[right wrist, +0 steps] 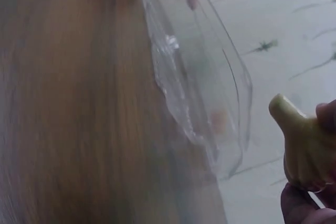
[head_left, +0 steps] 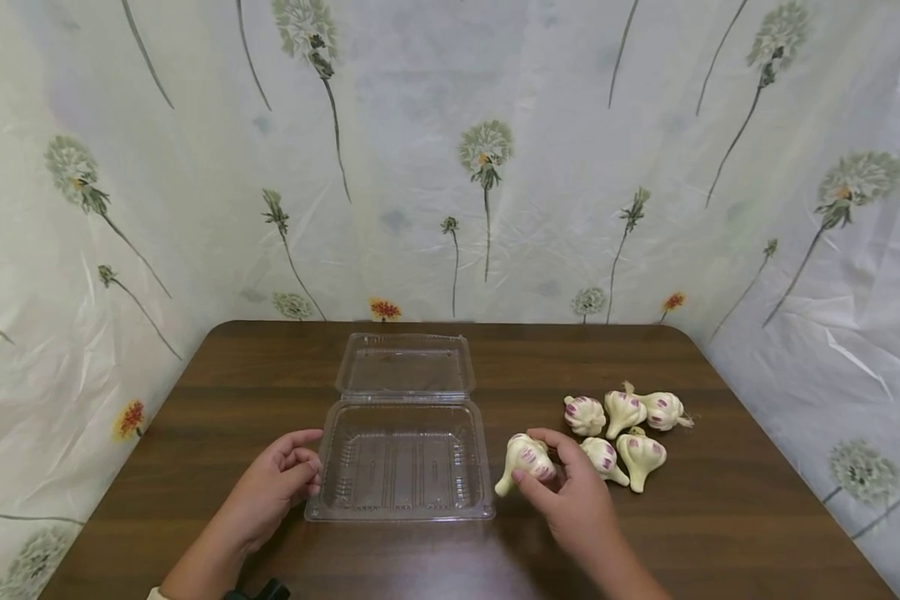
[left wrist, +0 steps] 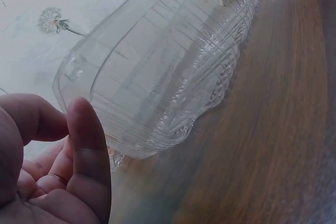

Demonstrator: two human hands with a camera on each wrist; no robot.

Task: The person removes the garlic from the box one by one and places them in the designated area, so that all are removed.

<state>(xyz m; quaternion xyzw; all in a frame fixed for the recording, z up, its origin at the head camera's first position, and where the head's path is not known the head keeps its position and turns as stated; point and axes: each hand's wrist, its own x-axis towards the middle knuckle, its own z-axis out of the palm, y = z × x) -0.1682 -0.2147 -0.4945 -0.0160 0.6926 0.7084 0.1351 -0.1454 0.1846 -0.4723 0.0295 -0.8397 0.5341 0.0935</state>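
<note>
A clear plastic clamshell container [head_left: 402,462] lies on the table with its lid [head_left: 407,371] folded back, and its tray holds nothing. At the tray's left rim, my left hand [head_left: 279,482] has its thumb and curled fingers; in the left wrist view the thumb [left wrist: 86,140] overlaps the container's edge [left wrist: 79,72]. My right hand [head_left: 576,492] pinches a garlic bulb [head_left: 528,460] between thumb and fingers, just right of the tray, with the bulb's stem pointing left. Also in the right wrist view, the held garlic bulb [right wrist: 304,148] appears beside the container [right wrist: 184,77].
Several more garlic bulbs, including one purple-streaked garlic bulb [head_left: 585,415], lie grouped right of and beyond my right hand. The brown wooden table [head_left: 270,375] ends at a flower-printed sheet [head_left: 405,167] behind and at both sides. A small black object [head_left: 266,590] shows by my left wrist.
</note>
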